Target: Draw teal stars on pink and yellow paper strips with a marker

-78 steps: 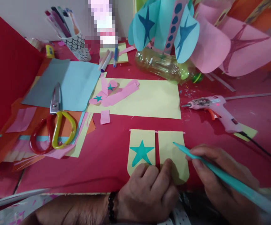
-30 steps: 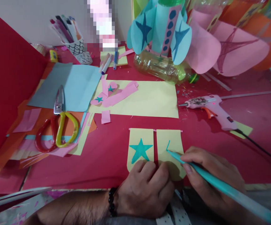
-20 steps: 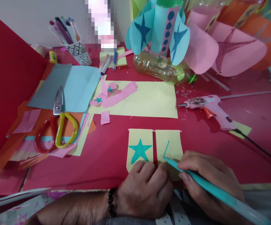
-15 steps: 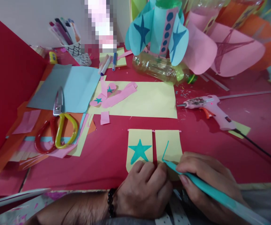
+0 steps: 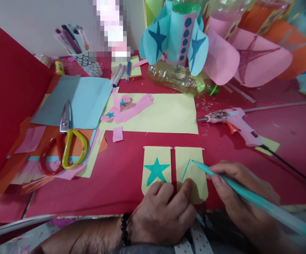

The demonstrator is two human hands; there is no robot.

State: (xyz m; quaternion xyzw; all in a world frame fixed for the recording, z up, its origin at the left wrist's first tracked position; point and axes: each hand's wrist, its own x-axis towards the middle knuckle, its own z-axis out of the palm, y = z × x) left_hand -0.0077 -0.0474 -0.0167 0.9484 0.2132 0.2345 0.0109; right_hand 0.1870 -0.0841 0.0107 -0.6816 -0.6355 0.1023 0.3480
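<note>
Two yellow paper flaps with rounded lower corners lie side by side on the red table. The left flap (image 5: pixel 148 159) bears a filled teal star (image 5: pixel 157 171); the right flap (image 5: pixel 199 187) carries one slanted teal line. My left hand (image 5: pixel 163 217), wearing a dark bead bracelet (image 5: pixel 124 229), rests across both flaps' lower parts, its fingers bent and apart, pressing on the paper without gripping it. A teal marker pen (image 5: pixel 243 192) is pinched in my right hand (image 5: pixel 237 197). Its tip is at the right flap, just right of the line's upper end.
Scissors (image 5: pixel 66 137) lie on coloured paper sheets (image 5: pixel 76 95) at left. A long yellow sheet (image 5: pixel 169 113) with pink cutouts lies behind the flaps. A pink glue gun (image 5: pixel 240 123) sits at right, its cord trailing. Behind are a bottle (image 5: pixel 174 77), paper-covered rockets (image 5: pixel 176 38) and a pen cup (image 5: pixel 86 61).
My right hand has moved the marker tip up from the slanted line's lower end to beside its top. My left index finger now reaches further onto the right flap.
</note>
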